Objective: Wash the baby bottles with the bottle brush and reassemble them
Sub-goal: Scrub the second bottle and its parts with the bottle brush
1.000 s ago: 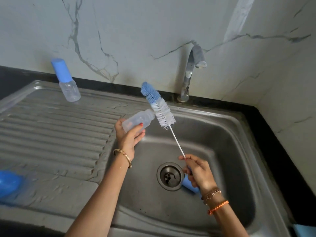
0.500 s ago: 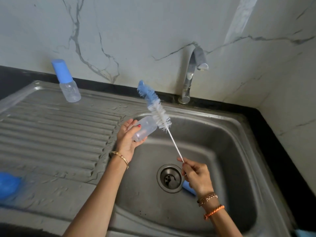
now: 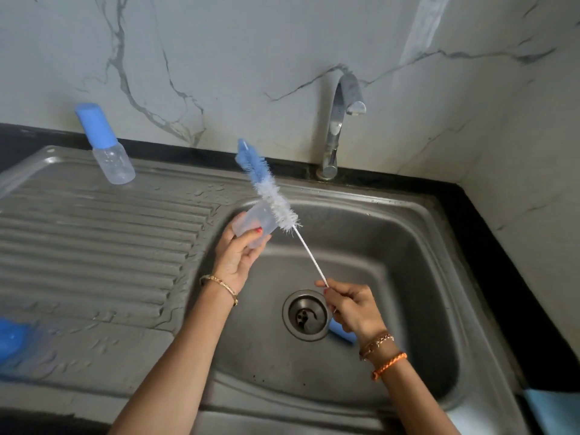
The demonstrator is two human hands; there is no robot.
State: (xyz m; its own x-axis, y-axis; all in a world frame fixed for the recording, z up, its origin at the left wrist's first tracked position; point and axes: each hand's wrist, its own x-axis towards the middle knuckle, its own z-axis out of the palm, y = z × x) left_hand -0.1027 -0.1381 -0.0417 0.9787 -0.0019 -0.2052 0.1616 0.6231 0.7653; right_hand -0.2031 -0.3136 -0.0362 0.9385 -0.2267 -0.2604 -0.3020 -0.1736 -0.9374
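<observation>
Left hand grips open bottle over sink left rim, so drips fall in. Right hand pinches bottle brush by its wire, bristles beside bottle, probably for reach.

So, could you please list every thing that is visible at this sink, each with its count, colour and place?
open baby bottle: 1, clear, held over the basin's left edge
bottle brush: 1, blue and white bristles, white stem, blue handle end, slanting over the basin beside the open bottle
capped baby bottle: 1, clear with blue cap, back of the drainboard
blue object: 1, blurred, left edge of the drainboard, cannot tell what
sink: 1, steel, with a ribbed drainboard on the left
drain: 1, steel, basin floor
tap: 1, chrome, behind the basin
wall: white marble
left hand: 1, grips the open bottle
right hand: 1, pinches the brush stem
</observation>
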